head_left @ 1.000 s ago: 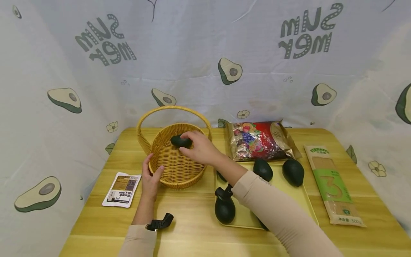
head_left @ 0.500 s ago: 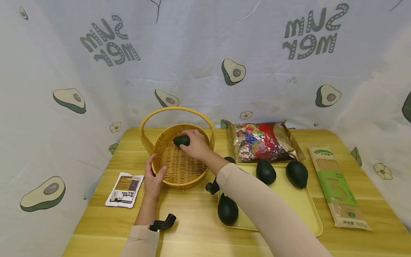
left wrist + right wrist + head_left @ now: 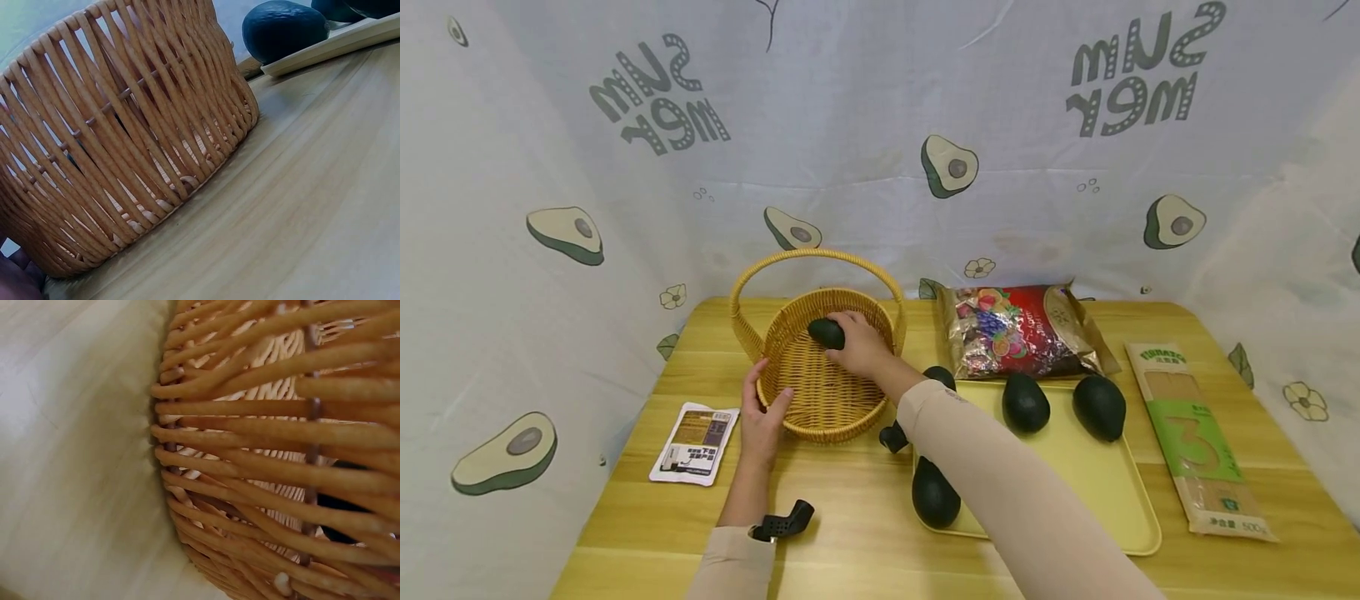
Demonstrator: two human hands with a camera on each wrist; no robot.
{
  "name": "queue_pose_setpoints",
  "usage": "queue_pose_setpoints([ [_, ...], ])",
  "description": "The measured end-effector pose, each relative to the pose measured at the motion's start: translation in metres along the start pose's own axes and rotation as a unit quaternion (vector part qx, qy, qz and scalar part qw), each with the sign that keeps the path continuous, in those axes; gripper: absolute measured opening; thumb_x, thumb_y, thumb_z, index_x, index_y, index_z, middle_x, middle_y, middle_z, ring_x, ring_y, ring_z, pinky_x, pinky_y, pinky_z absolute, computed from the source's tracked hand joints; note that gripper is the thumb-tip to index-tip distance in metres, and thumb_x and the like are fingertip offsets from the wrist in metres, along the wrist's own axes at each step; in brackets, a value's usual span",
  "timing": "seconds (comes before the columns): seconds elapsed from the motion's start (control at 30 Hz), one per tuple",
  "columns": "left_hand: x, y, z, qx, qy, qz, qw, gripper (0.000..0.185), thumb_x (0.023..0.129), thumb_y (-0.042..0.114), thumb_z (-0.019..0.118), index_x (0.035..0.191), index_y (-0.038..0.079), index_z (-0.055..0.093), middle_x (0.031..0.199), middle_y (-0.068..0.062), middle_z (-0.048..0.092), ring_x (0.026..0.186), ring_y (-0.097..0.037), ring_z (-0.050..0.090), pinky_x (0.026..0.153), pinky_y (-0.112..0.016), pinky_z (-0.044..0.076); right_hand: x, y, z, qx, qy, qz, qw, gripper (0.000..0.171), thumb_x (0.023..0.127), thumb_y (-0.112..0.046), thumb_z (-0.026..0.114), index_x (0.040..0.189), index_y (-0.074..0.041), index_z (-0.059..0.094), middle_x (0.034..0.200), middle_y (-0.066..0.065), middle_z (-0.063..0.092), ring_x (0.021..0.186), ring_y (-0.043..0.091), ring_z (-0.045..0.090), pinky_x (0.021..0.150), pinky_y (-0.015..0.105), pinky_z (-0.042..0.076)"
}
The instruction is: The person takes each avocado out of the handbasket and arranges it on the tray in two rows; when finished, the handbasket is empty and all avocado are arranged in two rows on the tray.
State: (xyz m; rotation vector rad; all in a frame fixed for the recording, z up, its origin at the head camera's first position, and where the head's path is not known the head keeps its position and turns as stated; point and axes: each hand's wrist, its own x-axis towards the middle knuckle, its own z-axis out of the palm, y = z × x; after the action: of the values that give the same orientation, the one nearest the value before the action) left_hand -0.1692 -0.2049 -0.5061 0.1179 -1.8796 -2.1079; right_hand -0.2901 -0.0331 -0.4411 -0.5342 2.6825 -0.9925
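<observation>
Right hand [image 3: 863,346] fingers hold one avocado [image 3: 827,333] inside one basket [image 3: 790,417]; left hand [image 3: 762,418] grips rim. Four avocados by tray [image 3: 1090,492].

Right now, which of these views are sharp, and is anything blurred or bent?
Head view: evenly lit and sharp, though the wide lens bows the table edges. Left wrist view: basket weave crisp, avocado slightly soft. Right wrist view: the weave fills the frame, blurred.

Avocado [image 3: 827,333] in basket [image 3: 820,421], tray [image 3: 1097,492] to its right, packet [image 3: 695,432] left
</observation>
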Motion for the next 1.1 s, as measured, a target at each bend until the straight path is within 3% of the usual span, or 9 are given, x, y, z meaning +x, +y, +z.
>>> queue_pose_setpoints([
  [0.17, 0.0, -0.001, 0.0, 0.001, 0.004, 0.0, 1.0, 0.062, 0.098, 0.001, 0.058, 0.154, 0.004, 0.033, 0.158, -0.015, 0.032, 0.138, -0.034, 0.04, 0.096, -0.015, 0.045, -0.001, 0.0, 0.003, 0.008, 0.024, 0.011, 1.0, 0.055, 0.098, -0.025, 0.071, 0.147, -0.02, 0.047, 0.148, 0.016, 0.038, 0.121, 0.039, 0.06, 0.102, 0.049, 0.051],
  [0.47, -0.001, -0.001, 0.001, 0.004, 0.002, -0.002, 1.0, 0.062, 0.098, 0.002, 0.057, 0.154, 0.005, 0.033, 0.157, -0.016, 0.033, 0.137, -0.034, 0.041, 0.096, -0.014, 0.046, -0.009, -0.006, 0.0, -0.065, 0.002, 0.008, 0.998, 0.065, 0.097, -0.033, 0.071, 0.154, -0.02, 0.044, 0.146, 0.014, 0.052, 0.127, 0.033, 0.057, 0.103, 0.048, 0.05],
  [0.6, 0.0, -0.002, 0.0, 0.002, 0.001, 0.0, 1.0, 0.061, 0.098, 0.002, 0.057, 0.154, 0.005, 0.033, 0.159, -0.013, 0.031, 0.139, -0.033, 0.039, 0.096, -0.014, 0.045, -0.013, -0.008, -0.002, -0.045, -0.004, 0.01, 0.999, 0.067, 0.095, -0.032, 0.073, 0.154, -0.02, 0.044, 0.144, 0.015, 0.051, 0.125, 0.033, 0.057, 0.102, 0.05, 0.051],
  [0.83, -0.002, -0.002, -0.001, 0.005, 0.007, -0.004, 1.0, 0.062, 0.098, 0.002, 0.057, 0.154, 0.004, 0.032, 0.157, -0.017, 0.034, 0.137, -0.033, 0.042, 0.095, -0.014, 0.045, -0.022, -0.013, -0.008, -0.008, -0.004, 0.023, 1.0, 0.071, 0.094, -0.034, 0.073, 0.155, -0.018, 0.041, 0.143, 0.019, 0.047, 0.116, 0.034, 0.061, 0.097, 0.049, 0.053],
  [1.1, -0.002, -0.001, 0.0, 0.01, 0.004, -0.002, 0.9999, 0.061, 0.099, 0.003, 0.057, 0.155, 0.005, 0.032, 0.157, -0.016, 0.033, 0.138, -0.033, 0.041, 0.096, -0.013, 0.045, -0.035, -0.022, -0.024, -0.014, 0.006, -0.014, 1.0, 0.072, 0.093, -0.039, 0.073, 0.154, -0.018, 0.043, 0.138, 0.017, 0.052, 0.108, 0.029, 0.061, 0.09, 0.045, 0.054],
])
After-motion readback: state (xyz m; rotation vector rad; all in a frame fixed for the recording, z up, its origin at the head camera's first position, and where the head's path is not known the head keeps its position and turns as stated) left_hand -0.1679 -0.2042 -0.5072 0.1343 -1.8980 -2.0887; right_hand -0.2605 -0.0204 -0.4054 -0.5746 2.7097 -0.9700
